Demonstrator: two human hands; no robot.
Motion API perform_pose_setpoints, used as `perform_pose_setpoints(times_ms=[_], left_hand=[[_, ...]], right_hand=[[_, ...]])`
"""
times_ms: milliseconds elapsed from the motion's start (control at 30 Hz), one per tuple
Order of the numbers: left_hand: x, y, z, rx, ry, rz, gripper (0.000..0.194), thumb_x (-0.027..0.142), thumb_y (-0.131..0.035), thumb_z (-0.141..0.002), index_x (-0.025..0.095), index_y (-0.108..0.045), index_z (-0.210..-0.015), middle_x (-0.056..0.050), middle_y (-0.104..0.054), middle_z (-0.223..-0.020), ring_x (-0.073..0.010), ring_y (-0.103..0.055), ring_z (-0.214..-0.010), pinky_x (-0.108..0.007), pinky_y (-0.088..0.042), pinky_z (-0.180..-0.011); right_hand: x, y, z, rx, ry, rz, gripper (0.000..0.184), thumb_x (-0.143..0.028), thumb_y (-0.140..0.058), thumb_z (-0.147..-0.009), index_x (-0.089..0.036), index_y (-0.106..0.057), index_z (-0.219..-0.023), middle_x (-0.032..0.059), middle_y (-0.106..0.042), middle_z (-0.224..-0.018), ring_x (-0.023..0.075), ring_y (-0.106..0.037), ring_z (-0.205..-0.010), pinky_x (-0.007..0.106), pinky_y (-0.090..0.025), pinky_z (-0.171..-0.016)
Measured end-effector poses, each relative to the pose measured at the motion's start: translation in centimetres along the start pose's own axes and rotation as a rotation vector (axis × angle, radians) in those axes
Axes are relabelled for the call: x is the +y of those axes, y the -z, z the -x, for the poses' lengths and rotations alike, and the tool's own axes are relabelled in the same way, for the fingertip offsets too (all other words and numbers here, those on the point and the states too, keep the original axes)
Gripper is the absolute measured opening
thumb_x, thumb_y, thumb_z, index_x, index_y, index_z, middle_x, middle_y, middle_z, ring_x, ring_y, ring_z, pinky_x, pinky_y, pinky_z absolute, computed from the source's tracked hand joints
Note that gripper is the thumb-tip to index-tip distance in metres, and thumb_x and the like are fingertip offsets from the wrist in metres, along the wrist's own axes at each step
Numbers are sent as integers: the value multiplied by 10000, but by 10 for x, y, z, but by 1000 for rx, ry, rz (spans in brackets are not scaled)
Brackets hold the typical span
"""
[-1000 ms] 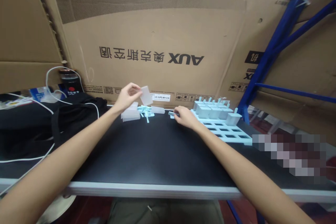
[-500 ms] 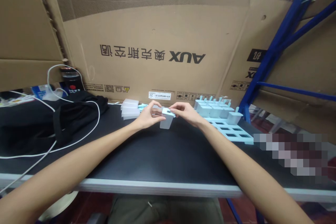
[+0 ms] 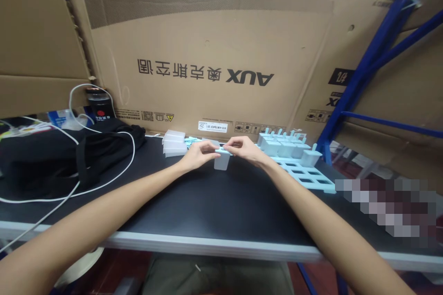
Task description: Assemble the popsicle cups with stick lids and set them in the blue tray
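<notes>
Left hand [image 3: 197,156] and right hand [image 3: 246,150] pinch a frosted mold [image 3: 222,162], seemingly lidded.

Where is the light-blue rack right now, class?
In the head view, the light-blue rack sits on the black table, to the right of the right hand and near the blue post.

Rack [image 3: 327,187] right on table [image 3: 194,203] (seated molds [image 3: 285,149] toward rear), bag [image 3: 51,161] left, loose molds [image 3: 175,144] between, carton [image 3: 207,32] behind.
</notes>
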State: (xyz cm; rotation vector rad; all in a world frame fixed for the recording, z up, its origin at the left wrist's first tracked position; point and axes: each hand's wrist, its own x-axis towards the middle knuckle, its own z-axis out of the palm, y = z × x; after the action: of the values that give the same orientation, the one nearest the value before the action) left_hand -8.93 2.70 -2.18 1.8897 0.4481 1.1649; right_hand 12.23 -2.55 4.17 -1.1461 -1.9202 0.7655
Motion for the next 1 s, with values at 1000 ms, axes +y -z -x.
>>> perform_pose_setpoints(times_ms=[1000], left_hand=[[28,-23,23,-570,-809,-879,274,201,-573,-849,286,-689,-1082,-86,-644,-1059,-202,-592,-924,-328,-523,-799]], right_hand=[[-1,-83,-109,-375,87,922,317,-347,-725,-729,-154,-707,-980,102,-722,-914,225,-647,-839,252,-423,-642]])
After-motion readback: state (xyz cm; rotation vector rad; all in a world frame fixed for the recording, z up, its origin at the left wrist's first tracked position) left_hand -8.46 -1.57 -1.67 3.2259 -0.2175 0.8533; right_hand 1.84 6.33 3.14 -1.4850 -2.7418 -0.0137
